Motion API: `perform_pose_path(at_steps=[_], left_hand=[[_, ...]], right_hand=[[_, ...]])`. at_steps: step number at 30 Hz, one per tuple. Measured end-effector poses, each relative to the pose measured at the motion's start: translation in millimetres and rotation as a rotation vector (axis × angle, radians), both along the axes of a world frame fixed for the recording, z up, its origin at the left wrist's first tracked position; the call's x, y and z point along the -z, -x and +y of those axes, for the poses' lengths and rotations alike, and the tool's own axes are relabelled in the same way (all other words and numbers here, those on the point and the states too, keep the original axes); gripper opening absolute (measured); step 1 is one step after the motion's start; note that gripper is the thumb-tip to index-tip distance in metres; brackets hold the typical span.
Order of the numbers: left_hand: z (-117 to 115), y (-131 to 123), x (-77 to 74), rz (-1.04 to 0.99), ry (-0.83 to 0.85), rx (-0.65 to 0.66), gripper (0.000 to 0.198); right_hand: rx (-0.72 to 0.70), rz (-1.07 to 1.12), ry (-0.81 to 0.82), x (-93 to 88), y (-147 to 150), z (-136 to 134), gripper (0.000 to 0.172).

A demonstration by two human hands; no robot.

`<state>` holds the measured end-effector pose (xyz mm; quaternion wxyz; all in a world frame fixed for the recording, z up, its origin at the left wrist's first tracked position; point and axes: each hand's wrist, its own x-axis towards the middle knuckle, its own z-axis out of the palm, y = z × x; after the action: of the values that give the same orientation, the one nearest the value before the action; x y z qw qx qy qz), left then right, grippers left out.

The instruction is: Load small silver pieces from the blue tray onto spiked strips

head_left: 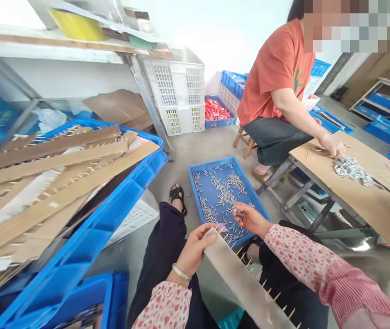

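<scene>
My left hand is closed on the far end of a long cardboard strip that slants across my lap. Thin pointed sticks stick out along the strip's right edge. My right hand is pinched around a small silvery piece, held just off the strip's far end; its exact kind is too small to make out. Beyond both hands, a shallow blue tray on the floor holds many similar small silvery pieces, scattered in clusters.
On the left, a big blue crate is heaped with cardboard strips. A co-worker sits at a low table, one hand beside a pile of silvery pieces. White crates and a bin of red items stand behind.
</scene>
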<state>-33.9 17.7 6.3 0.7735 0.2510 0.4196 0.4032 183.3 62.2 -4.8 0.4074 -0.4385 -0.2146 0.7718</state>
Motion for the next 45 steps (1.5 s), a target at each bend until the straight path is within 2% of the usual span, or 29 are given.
perform_pose_path(at_steps=[3,7,15,19,21,25,29,34,45], left_hand=[[0,-1,4.4,0.016,-0.029,-0.005,0.027],[4,-2,15.5,0.036,-0.038,-0.034,0.022],[13,-11,20.8,0.043,-0.041,0.021,0.021],[14,-12,19.5,0.056,-0.024,0.022,0.02],[14,-12,19.3,0.068,-0.008,0.021,0.02],[12,-11,21.4,0.072,-0.009,0.015,0.021],[12,-10,23.7,0.061,-0.007,0.016,0.021],[14,-9,21.9,0.04,0.014,0.006,0.021],[15,-10,17.8,0.066,0.051,-0.031,0.02]], right_hand=[[-0.022,0.064,0.049,-2.3,22,-10,0.022],[-0.078,0.11,0.074,3.6,40,-11,0.029],[-0.091,0.05,0.076,8.0,38,-10,0.027],[-0.012,0.001,0.061,7.5,37,-10,0.028],[-0.011,-0.036,0.031,5.6,35,-9,0.029],[-0.126,-0.172,-0.105,0.3,30,-8,0.032],[-0.208,-0.265,-0.235,-4.8,24,-4,0.027],[-0.322,-0.301,-0.299,-8.4,16,2,0.022],[-0.411,-0.441,-0.405,-16.8,13,7,0.015]])
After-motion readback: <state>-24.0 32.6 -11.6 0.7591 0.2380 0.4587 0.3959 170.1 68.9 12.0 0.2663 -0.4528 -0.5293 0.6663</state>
